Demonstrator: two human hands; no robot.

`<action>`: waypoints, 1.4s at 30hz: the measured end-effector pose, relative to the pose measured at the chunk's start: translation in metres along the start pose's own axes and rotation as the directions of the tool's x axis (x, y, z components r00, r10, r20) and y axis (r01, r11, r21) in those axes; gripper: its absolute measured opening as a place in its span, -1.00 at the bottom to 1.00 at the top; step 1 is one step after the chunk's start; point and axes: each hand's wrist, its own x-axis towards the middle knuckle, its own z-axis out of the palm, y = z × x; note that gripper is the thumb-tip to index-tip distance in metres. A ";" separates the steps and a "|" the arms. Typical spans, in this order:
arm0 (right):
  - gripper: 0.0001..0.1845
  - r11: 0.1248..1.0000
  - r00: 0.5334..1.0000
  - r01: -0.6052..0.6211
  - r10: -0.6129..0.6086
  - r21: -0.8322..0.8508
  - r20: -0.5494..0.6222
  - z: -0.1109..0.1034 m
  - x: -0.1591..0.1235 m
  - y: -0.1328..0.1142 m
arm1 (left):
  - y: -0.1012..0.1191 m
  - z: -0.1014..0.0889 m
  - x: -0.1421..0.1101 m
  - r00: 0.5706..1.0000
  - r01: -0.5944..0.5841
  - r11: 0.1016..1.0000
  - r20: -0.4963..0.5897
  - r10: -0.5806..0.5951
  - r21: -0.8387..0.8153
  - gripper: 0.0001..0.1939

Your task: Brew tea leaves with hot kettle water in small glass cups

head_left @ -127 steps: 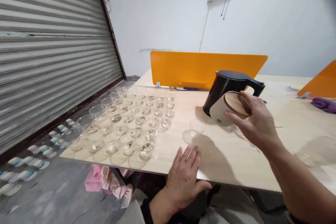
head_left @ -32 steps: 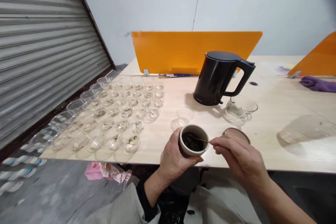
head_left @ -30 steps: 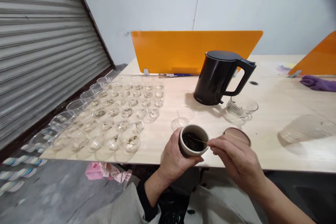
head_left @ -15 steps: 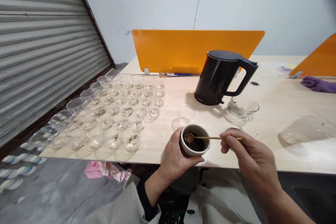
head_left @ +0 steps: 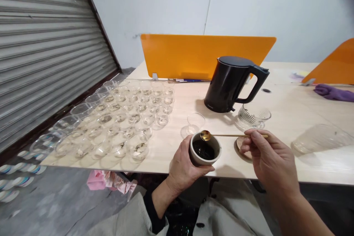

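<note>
My left hand [head_left: 184, 160] is wrapped round a small pale ceramic cup [head_left: 206, 160], tilted toward me at the table's front edge. Dark, leaf-like bits, perhaps tea leaves, lie inside it. Between the thumb and fingers of my right hand [head_left: 272, 158] is the thin handle of a gold spoon [head_left: 226, 135]. The spoon's bowl is over the cup's far rim, above the dark contents, with a little something in it. Just beyond the cup stands a clear plastic cup [head_left: 196, 120]. A round wooden lid or coaster [head_left: 241, 149] lies partly behind my right fingers.
Many clear cups with dark bits in the bottom [head_left: 138, 147] fill the table's left side. A black electric kettle [head_left: 229, 84], a ribbed glass cup [head_left: 253, 116] and a stack of clear plastic cups [head_left: 320, 139] stand right. Behind is an orange divider [head_left: 193, 55].
My right hand has moved right and slightly up, lifting the spoon's bowl out of the dark contents to the cup's far rim. The wooden disc has come into view.
</note>
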 end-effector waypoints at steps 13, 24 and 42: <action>-0.82 0.983 0.997 0.026 -0.013 0.183 -0.072 0.024 0.046 -0.004 | 0.001 0.001 0.001 1.000 0.014 1.000 -0.001 -0.014 -0.001 0.02; -0.78 0.926 0.964 0.267 -0.259 -0.266 0.067 0.044 0.051 0.022 | 0.000 0.002 0.001 1.000 0.023 0.999 0.005 -0.024 0.026 0.06; -0.77 0.984 0.980 0.176 -0.179 -0.041 -0.083 0.031 0.054 0.023 | -0.004 0.003 0.000 1.000 -0.013 1.000 0.010 0.013 0.008 0.04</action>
